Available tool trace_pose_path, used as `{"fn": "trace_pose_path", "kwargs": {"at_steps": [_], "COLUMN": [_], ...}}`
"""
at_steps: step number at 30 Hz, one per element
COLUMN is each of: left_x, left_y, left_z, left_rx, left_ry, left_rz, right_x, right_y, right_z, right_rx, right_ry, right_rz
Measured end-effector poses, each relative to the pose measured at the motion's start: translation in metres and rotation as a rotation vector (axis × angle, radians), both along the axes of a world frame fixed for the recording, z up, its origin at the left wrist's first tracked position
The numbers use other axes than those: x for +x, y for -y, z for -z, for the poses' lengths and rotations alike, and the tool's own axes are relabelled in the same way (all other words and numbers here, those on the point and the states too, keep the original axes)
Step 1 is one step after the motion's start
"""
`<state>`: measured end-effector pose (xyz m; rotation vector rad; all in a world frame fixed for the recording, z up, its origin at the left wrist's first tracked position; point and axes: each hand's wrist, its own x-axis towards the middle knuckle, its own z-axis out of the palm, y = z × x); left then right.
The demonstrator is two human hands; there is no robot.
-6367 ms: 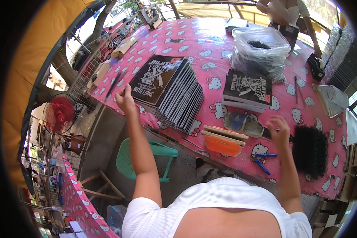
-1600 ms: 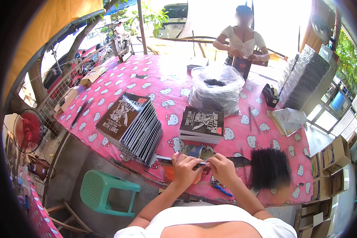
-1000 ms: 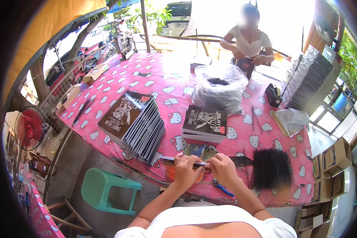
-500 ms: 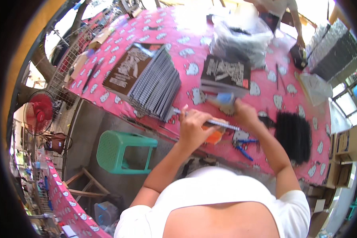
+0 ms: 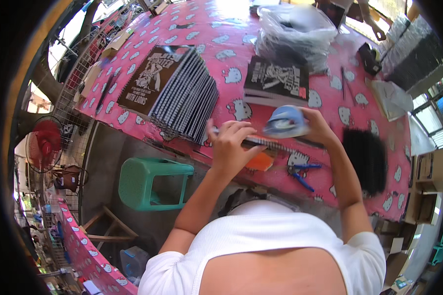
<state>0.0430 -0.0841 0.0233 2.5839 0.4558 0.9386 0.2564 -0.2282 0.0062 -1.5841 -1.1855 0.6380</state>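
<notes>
My left hand (image 5: 230,143) is closed on the bound edge of a spiral notebook (image 5: 269,144) at the table's front edge, its coil running to the right. My right hand (image 5: 318,127) grips a rounded blue-and-white thing (image 5: 286,121) above the notebook; it is blurred, so its kind is unclear. An orange piece (image 5: 260,161) lies just below the notebook. Blue-handled pliers (image 5: 304,173) rest to the right of it. Left of my hands stands a tall stack of spiral notebooks (image 5: 182,93) with brown covers. A shorter stack of dark-covered books (image 5: 276,81) sits beyond my right hand.
A pink patterned cloth covers the table (image 5: 221,64). A pile of black bristly-looking strips (image 5: 364,162) lies at right. Clear plastic bags (image 5: 295,39) stand at the back, near another person's hand (image 5: 377,32). A green stool (image 5: 155,179) and a red fan (image 5: 45,144) are at left.
My right hand has lifted the blue-and-white thing slightly, turning it so a broader face shows. My left hand has shifted a little left with the notebook. The other person's arm has drawn back.
</notes>
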Motion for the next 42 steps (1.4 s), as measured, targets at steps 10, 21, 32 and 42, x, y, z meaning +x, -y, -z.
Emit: {"fn": "trace_pose_path", "kwargs": {"at_steps": [10, 21, 32, 42], "left_x": [-0.010, -0.026, -0.037, -0.044], "left_y": [-0.034, -0.057, -0.068, -0.024], "left_z": [0.004, 0.045, 0.044, -0.092], "left_rx": [-0.129, -1.062, -1.180, -0.566], "left_ry": [0.058, 0.374, 0.390, 0.628], "left_rz": [-0.019, 0.121, 0.126, 0.233], "right_x": [-0.010, -0.018, -0.022, -0.071], "right_y": [-0.037, -0.072, -0.072, 0.055], "right_z": [0.013, 0.009, 0.031, 0.046], "right_rx": [-0.062, 0.058, -0.366, -0.374], "right_ry": [0.205, 0.011, 0.704, 0.824], "right_rz": [0.003, -0.186, 0.218, 0.327]}}
